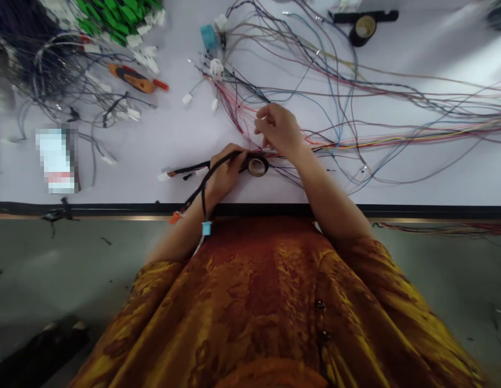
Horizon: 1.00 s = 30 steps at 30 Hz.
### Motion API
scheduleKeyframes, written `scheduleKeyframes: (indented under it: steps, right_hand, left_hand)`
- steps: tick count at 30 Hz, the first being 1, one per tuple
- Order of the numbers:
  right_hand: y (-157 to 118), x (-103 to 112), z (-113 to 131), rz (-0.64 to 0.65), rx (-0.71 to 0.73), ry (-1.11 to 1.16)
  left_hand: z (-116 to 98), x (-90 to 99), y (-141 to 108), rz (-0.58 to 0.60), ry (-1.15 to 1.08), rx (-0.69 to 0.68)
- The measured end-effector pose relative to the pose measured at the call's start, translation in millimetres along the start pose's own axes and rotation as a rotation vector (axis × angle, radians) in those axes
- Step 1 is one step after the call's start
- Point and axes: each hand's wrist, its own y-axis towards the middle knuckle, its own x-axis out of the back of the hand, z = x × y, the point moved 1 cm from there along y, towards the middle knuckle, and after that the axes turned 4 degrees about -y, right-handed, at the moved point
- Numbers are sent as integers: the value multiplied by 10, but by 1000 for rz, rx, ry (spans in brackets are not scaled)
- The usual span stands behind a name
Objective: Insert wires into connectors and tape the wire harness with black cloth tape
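My left hand (223,178) is closed around a wire harness (210,175) wrapped in black tape, near the table's front edge. The harness's branches hang past the wrist, ending in a light blue connector (206,228) and an orange connector (175,217). A white connector (164,176) ends another branch to the left. Touching the harness just right of these fingers is a roll of black tape (257,174). My right hand (279,129) hovers over the loose wires, its fingers curled together; what they grip, if anything, is hidden. Red and pink wires (234,110) run close to its fingertips.
Long loose wires (416,97) stretch rightward across the table. Another tape roll (363,29) lies at the back. White (216,69) and blue connectors (208,37) sit behind my hands. Leftward are an orange-grey tool (131,78), green connectors (117,19), tangled cables and a blurred-out rectangular object (56,159).
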Motion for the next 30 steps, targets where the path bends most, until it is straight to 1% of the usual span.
scheduleKeyframes:
  steps: [2,3,6,8,11,12,14,16,18,19,21,23,25,27,29,30]
  right_hand:
    - [-274,70,-23,-36,77,-52]
    - [-400,70,-43,-39,104,-74]
    - [-639,-18,-116,-68,117,-48]
    - [-674,-85,-149,-68,77,68]
    - [-660,-132,-138,7,-26,261]
    - [-664,-141,-121,25,-52,296]
    - [-701,-177,-83,18,-67,312]
    - [-762,-257,-61,-38,-57,290]
    - [-822,-387,-64,-99,-46,264]
    - [-844,-466,-74,-122,-39,265]
    - [-868,-632,-108,-159,-29,293]
    - [-870,-781,-155,-174,-38,348]
    - [-863,-874,-208,-150,-53,400]
    - [-858,-870,-254,-76,-34,401]
    - [-857,-745,-282,13,13,330]
    - [-851,-640,-288,28,35,266]
  left_hand:
    - [42,8,70,4,-23,30]
    - [58,13,107,4,-29,36]
    - [100,16,200,0,-34,41]
    - [125,-1,232,10,-65,56]
    - [155,-56,246,30,-149,110]
    - [157,-74,249,32,-169,132]
    - [139,-92,265,22,-160,158]
    - [82,-72,301,5,-79,138]
    - [-18,-20,360,12,66,83]
    - [-80,11,395,40,152,51]
    - [-221,59,466,133,326,-3]
    - [-370,75,517,235,471,-32]
    - [-510,53,526,313,585,-33]
    - [-615,5,480,357,666,-31]
    - [-656,-50,381,365,708,-32]
    - [-647,-75,317,355,710,-29]
